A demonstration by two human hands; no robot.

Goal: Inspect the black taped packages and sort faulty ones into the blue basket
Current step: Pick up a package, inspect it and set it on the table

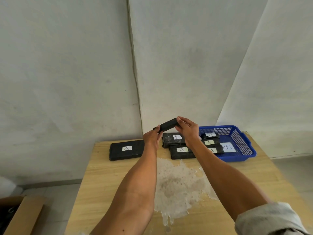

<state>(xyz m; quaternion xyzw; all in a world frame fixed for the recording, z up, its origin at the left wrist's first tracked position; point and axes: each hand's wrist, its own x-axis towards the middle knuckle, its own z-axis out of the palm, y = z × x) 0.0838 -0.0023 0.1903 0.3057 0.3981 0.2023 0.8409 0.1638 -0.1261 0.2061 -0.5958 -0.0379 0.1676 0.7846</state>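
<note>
Head view: left hand (pixel 151 135) and right hand (pixel 188 128) each pinch one end of a slim black taped package (pixel 167 125), held tilted above the wood-grain table (pixel 105 175), right end higher. A blue mesh basket (pixel 240 138) at the table's 1 o'clock holds labelled packages (pixel 210 142). A flat rectangular package (pixel 126 150) lies at 11 o'clock. Two stacked packages (pixel 171 140) lie at 12 o'clock. A rough pale patch (pixel 176 182) marks the centre.
</note>
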